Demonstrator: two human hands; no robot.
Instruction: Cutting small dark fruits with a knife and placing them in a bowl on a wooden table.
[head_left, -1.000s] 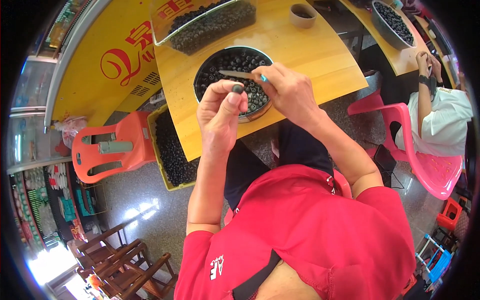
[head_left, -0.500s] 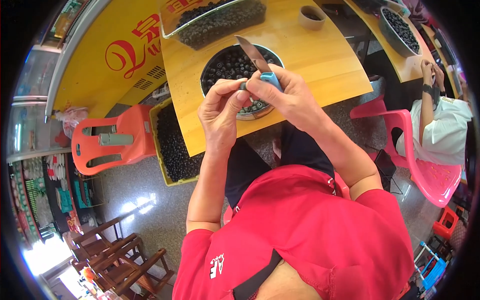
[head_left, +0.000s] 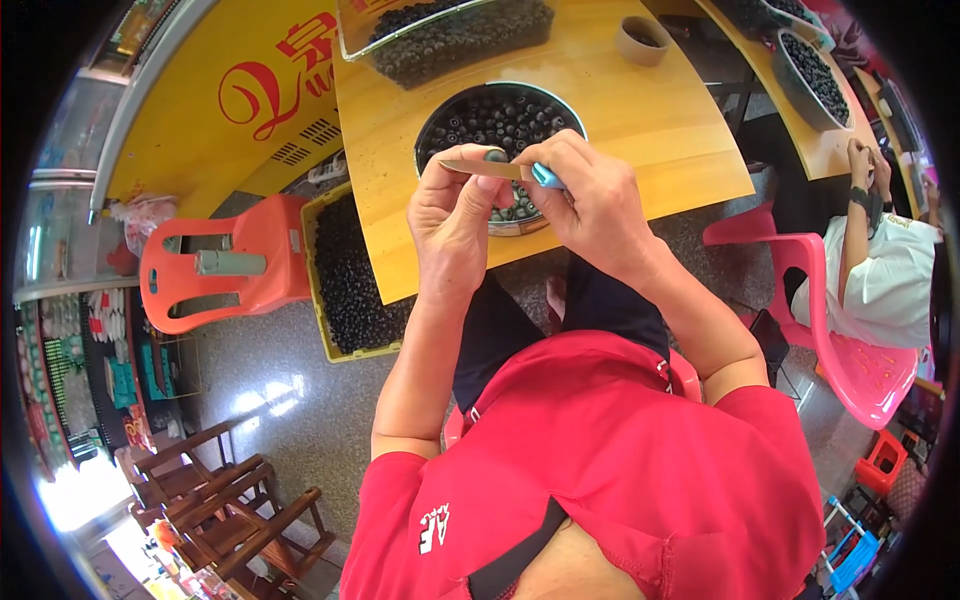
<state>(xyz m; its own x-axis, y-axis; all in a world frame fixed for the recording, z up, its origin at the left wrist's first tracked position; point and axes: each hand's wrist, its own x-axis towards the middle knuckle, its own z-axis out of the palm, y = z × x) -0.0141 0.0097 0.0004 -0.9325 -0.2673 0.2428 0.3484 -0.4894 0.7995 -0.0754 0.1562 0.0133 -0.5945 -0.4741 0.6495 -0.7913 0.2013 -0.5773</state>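
Note:
Above the near edge of a table [head_left: 680, 150], my left hand [head_left: 447, 235] pinches a small dark round fruit [head_left: 496, 155] between thumb and fingers; whether it is a nut or a berry I cannot tell. My right hand [head_left: 600, 205] is wrapped around the blue handle of a knife [head_left: 480, 167]. The blade points left and lies across the left fingertips, against or right beside the fruit. Beneath both hands stands a round bowl [head_left: 506, 85] of similar dark fruits, with paler green pieces on its near side. My hands hide part of the bowl.
A clear tub [head_left: 460, 50] of dark fruits and a small cup [head_left: 643, 40] stand farther back. Left of the table are a yellow crate [head_left: 335, 340] of dark pieces and an orange chair [head_left: 270, 250]. At right, a person in white [head_left: 880, 260] sits by a pink chair [head_left: 815, 300].
The knife has swung from pointing up and away to lying level, pointing left across my left fingertips. My right hand has turned and shifted slightly right.

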